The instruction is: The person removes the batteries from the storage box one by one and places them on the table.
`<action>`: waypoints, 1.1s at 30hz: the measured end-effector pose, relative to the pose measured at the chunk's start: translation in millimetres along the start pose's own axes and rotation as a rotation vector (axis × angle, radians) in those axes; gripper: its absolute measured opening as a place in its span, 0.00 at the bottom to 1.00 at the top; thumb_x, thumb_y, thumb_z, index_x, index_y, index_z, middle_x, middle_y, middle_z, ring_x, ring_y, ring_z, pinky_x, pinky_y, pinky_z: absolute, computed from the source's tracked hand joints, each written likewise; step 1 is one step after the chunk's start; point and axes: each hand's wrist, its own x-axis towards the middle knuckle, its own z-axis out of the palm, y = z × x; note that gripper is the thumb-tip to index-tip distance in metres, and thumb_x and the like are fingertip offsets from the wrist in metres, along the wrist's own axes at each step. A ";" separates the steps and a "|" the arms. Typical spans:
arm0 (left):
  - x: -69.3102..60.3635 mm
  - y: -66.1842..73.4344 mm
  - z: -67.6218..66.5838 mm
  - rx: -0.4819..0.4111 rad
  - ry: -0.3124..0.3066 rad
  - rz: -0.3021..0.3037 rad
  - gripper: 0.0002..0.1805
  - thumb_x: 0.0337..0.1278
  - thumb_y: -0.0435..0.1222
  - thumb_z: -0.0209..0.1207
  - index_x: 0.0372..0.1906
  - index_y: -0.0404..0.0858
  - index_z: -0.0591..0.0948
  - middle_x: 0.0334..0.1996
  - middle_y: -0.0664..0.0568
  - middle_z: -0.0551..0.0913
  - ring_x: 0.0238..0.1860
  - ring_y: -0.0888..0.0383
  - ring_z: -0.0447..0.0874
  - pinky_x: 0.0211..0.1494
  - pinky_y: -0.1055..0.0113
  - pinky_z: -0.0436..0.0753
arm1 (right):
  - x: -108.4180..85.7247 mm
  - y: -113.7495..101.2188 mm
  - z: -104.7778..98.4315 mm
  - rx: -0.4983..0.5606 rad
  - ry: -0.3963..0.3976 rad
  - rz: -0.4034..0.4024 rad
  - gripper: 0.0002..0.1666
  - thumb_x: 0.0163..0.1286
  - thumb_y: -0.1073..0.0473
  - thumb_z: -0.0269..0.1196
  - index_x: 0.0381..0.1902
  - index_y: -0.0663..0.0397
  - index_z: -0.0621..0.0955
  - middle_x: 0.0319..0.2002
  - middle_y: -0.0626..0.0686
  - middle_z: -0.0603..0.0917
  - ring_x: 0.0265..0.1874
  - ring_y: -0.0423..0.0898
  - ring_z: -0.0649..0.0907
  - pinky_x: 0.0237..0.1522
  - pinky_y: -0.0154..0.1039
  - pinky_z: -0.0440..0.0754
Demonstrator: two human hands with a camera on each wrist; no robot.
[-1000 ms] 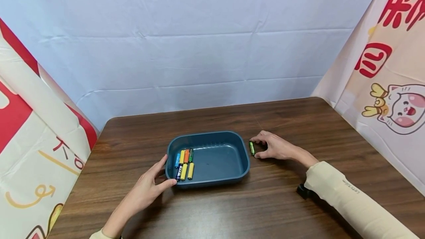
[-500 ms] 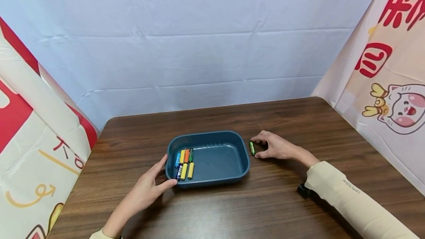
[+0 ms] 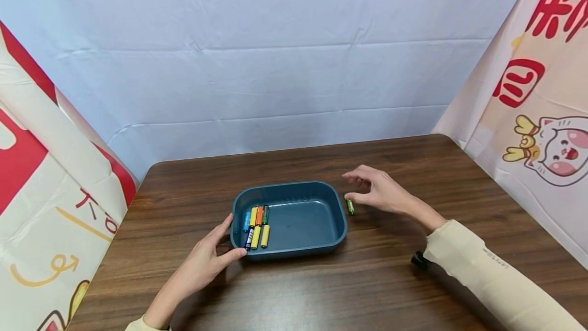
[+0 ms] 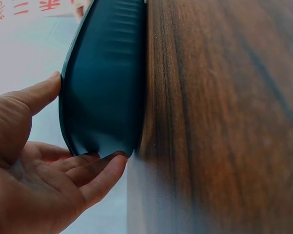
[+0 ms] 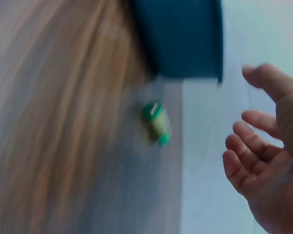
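Red 米-like character (image 3: 548,8) on banner (image 3: 489,134), illegible sleeve (image 3: 507,287) lettering (image 3: 496,258).

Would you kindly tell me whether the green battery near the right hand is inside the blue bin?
It's out: the green battery lies on the table, beside the blue bin.

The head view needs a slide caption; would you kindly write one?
Left hand holds tray of batteries; right hand near a loose green battery.

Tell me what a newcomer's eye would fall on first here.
Probably the blue tray on the brown table, with bright batteries clustered at its left end, where the left hand grips it. Next, the lone green battery just right of the tray, near the right hand. Then the cartoon on the banner at far right.
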 end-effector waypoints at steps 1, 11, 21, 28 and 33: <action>-0.3 0.3 0.0 -0.001 0.001 0.003 0.50 0.66 0.47 0.69 0.83 0.37 0.55 0.74 0.34 0.68 0.66 0.43 0.78 0.64 0.47 0.79 | 2.6 -7.7 0.4 0.010 0.013 -0.012 0.28 0.66 0.55 0.75 0.62 0.55 0.83 0.48 0.49 0.82 0.43 0.55 0.82 0.42 0.45 0.83; -0.5 0.2 0.7 -0.010 0.003 0.002 0.50 0.65 0.47 0.69 0.83 0.36 0.55 0.73 0.34 0.69 0.65 0.42 0.78 0.63 0.47 0.80 | 32.3 -68.5 28.2 0.055 0.022 -0.115 0.29 0.64 0.56 0.77 0.60 0.60 0.83 0.46 0.51 0.83 0.40 0.50 0.82 0.39 0.47 0.84; -2.5 2.4 0.0 -0.004 0.003 -0.024 0.50 0.65 0.47 0.70 0.82 0.36 0.56 0.73 0.33 0.69 0.65 0.42 0.79 0.64 0.47 0.79 | 47.0 -106.0 69.1 0.048 -0.097 -0.076 0.29 0.66 0.52 0.75 0.61 0.59 0.83 0.48 0.53 0.83 0.44 0.52 0.83 0.41 0.37 0.82; -0.9 3.1 -0.5 -0.029 -0.009 -0.019 0.50 0.65 0.46 0.69 0.82 0.35 0.56 0.72 0.33 0.70 0.64 0.42 0.79 0.62 0.48 0.81 | 52.3 -123.4 95.3 -0.012 -0.229 0.010 0.33 0.66 0.48 0.75 0.62 0.61 0.83 0.52 0.56 0.84 0.43 0.49 0.83 0.41 0.35 0.82; -0.6 2.4 -0.9 -0.025 -0.014 -0.014 0.49 0.66 0.46 0.69 0.82 0.35 0.56 0.72 0.33 0.70 0.64 0.43 0.79 0.63 0.48 0.80 | 56.6 -128.1 111.2 -0.086 -0.297 0.088 0.35 0.64 0.44 0.76 0.62 0.59 0.83 0.54 0.54 0.84 0.43 0.43 0.81 0.47 0.39 0.84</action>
